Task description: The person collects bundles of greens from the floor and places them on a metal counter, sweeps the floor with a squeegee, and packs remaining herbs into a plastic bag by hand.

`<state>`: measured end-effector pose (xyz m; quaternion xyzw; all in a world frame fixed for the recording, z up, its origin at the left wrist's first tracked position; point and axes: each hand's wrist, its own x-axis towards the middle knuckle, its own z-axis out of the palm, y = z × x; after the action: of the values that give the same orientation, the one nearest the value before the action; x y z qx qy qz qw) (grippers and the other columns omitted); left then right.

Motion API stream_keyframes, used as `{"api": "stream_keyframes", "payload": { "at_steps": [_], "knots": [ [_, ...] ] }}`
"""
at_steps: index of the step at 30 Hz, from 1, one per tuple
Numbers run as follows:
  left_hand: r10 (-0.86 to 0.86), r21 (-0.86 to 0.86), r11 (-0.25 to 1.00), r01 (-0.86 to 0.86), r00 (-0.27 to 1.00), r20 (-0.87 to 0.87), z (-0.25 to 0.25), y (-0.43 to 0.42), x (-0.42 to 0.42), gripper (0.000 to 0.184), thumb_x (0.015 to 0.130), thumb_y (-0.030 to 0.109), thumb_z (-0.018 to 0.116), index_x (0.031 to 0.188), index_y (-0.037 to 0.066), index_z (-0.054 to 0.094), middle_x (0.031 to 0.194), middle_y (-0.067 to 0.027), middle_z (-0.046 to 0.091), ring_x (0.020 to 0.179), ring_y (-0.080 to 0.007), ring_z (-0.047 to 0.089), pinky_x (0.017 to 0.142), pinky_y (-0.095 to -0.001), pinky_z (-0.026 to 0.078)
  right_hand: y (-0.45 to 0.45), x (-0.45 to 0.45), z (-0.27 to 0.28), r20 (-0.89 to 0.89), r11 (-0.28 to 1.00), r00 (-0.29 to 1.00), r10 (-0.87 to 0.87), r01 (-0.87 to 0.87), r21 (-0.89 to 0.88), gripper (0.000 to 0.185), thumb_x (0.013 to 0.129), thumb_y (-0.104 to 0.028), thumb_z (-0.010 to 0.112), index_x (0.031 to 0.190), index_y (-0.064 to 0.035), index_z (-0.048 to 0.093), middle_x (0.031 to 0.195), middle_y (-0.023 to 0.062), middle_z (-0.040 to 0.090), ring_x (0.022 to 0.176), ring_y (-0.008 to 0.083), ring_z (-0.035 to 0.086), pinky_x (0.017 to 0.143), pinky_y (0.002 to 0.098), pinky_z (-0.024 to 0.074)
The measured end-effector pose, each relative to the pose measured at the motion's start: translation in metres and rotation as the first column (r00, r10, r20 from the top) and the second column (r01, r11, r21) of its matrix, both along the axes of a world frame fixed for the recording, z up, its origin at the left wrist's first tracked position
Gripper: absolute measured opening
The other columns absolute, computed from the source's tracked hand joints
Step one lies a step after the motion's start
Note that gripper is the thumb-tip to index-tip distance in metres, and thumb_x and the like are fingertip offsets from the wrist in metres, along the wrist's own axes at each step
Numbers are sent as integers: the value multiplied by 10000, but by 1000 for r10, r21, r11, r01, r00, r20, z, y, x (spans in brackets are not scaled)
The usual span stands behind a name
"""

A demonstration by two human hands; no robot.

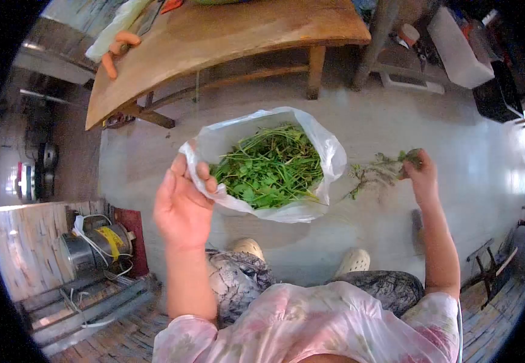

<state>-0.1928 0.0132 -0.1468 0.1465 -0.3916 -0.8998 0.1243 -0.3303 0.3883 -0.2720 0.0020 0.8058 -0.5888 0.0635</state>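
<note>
A white plastic bag (335, 158) with a wide mouth holds a heap of leafy green herbs (268, 169). My left hand (184, 199) grips the bag's left rim, fingers curled over its edge and palm turned up. Off to the right of the bag, my right hand (421, 170) pinches a thin, straggly sprig of greens (380, 171). The sprig trails leftward from my fingers toward the bag, with a gap between them.
A wooden table (226, 36) stands ahead, with carrots (117, 51) on its left end. A metal appliance with a cord (96, 245) is at lower left. White containers (459, 48) stand at upper right. My shoes (354, 261) rest on the grey floor (286, 254).
</note>
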Motion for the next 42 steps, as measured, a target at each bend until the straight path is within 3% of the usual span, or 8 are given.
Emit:
{"api": "stream_keyframes", "payload": {
  "at_steps": [6, 8, 13, 23, 26, 30, 35, 42],
  "knots": [
    [-31, 6, 999, 31, 999, -6, 1, -11, 7, 490, 814, 341, 464, 1196, 41, 405, 887, -80, 542, 725, -176, 525, 668, -296, 431, -78, 28, 91, -358, 955, 890, 282, -296, 15, 235, 677, 99, 548, 883, -15, 529, 819, 47, 517, 703, 104, 530, 576, 252, 463],
    [-18, 0, 1000, 18, 1000, -10, 1, -12, 8, 470, 813, 336, 468, 1183, 50, 419, 880, -76, 547, 712, -168, 535, 652, -295, 437, -115, 41, 109, -151, 898, 888, 436, -440, 3, 232, 673, 76, 568, 887, -4, 527, 849, 87, 541, 775, 176, 559, 655, 284, 465],
    [24, -15, 1000, -24, 1000, 3, 1, -12, 6, 442, 820, 309, 464, 1175, 48, 426, 848, -75, 561, 685, -163, 556, 610, -285, 448, -184, 57, 82, -391, 727, 614, 686, -601, 332, 349, 718, -21, 585, 1057, -42, 505, 959, 160, 509, 880, 314, 511, 769, 349, 425],
    [-21, -106, 994, 31, 996, 89, 5, -9, 5, 410, 834, 183, 430, 1214, 41, 376, 840, -114, 584, 645, -151, 584, 555, -252, 480, -143, 53, 95, -470, 749, 719, 512, -105, 654, 609, 648, -135, 671, 1192, -68, 406, 908, 158, 526, 832, 324, 510, 721, 409, 426],
    [-94, -108, 988, 107, 989, 112, 1, -6, 5, 424, 820, 109, 422, 1231, 42, 343, 868, -132, 583, 618, -158, 592, 540, -255, 493, -135, 54, 62, -233, 733, 815, 530, -303, 609, 633, 683, -111, 636, 1244, -89, 342, 828, 131, 540, 757, 294, 523, 695, 383, 438],
    [-213, -231, 931, 284, 934, 288, -9, 10, 1, 433, 784, 21, 430, 1209, 52, 351, 945, -113, 567, 629, -153, 590, 548, -248, 497, -144, 53, 52, -131, 889, 880, 457, -449, 89, 615, 732, -44, 528, 1290, -136, 287, 765, 92, 515, 686, 198, 511, 663, 292, 430],
    [-258, -467, 760, 452, 869, 422, -44, 33, 0, 494, 698, -90, 478, 1167, 31, 381, 1016, -93, 540, 875, -152, 545, 676, -250, 474, -168, 76, 86, -267, 768, 766, 585, -629, -122, 620, 763, -75, 512, 1319, -125, 243, 835, 132, 537, 763, 233, 525, 721, 339, 428],
    [-371, -330, 800, 501, 845, 385, -51, 45, -3, 530, 658, -142, 548, 1116, 79, 398, 950, -18, 524, 827, -101, 518, 523, -212, 420, -174, 79, 102, -427, 584, 439, 791, -751, 309, 579, 788, -202, 547, 1291, -80, 287, 875, 139, 548, 782, 315, 525, 682, 375, 437]
  ]
}}
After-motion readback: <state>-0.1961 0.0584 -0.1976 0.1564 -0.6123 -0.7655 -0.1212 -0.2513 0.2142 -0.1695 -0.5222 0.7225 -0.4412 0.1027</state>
